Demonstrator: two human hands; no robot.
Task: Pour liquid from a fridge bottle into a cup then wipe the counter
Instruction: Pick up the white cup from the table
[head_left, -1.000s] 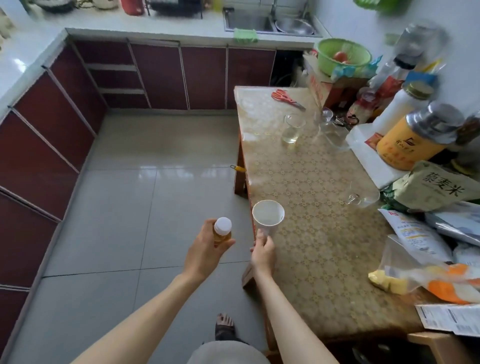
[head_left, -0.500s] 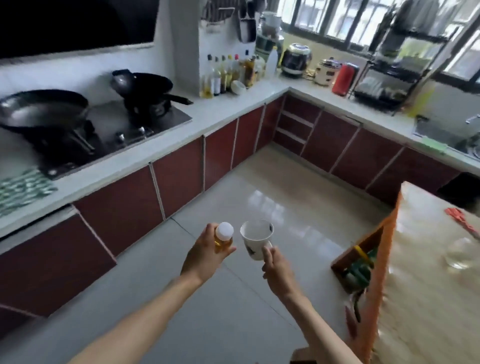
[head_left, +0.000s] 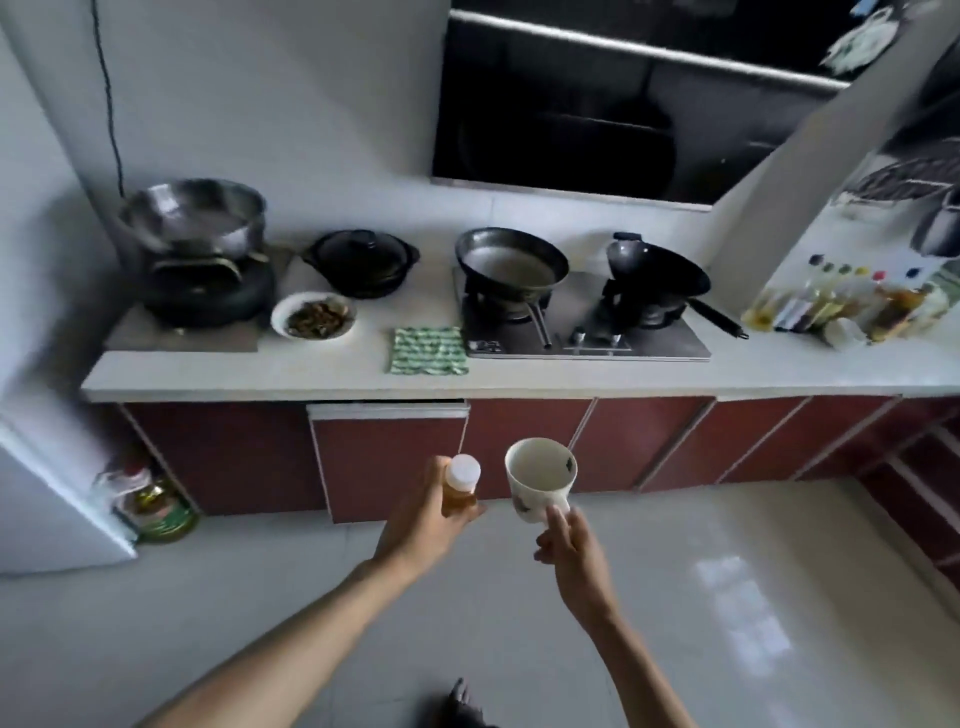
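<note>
**Bottle and cup carried toward the worktop, nothing poured yet**

While both arms reach out over the floor, the head camera shows the left hand (head_left: 415, 525) wrapped around a small bottle (head_left: 461, 486). Its fingers are closed on the bottle, which stands upright with amber liquid inside. The white cap (head_left: 464, 470) is on.

The right hand (head_left: 571, 551) holds a white cup (head_left: 540, 480) from below, fingers pinching its base. The cup tips a little toward the camera and looks empty inside. Bottle and cup are just beside each other, not touching, in the air in front of the red cupboards.

Ahead is the white worktop (head_left: 311, 376). On it lies a green cloth (head_left: 428, 351), just beside the gas stove (head_left: 582, 332) with its frying pan (head_left: 511, 265).

I think the task is at an early stage. Both things are in hand, but the cap must come off, the liquid must go into the cup, and the worktop must be wiped. The green cloth looks handy for that.
</note>
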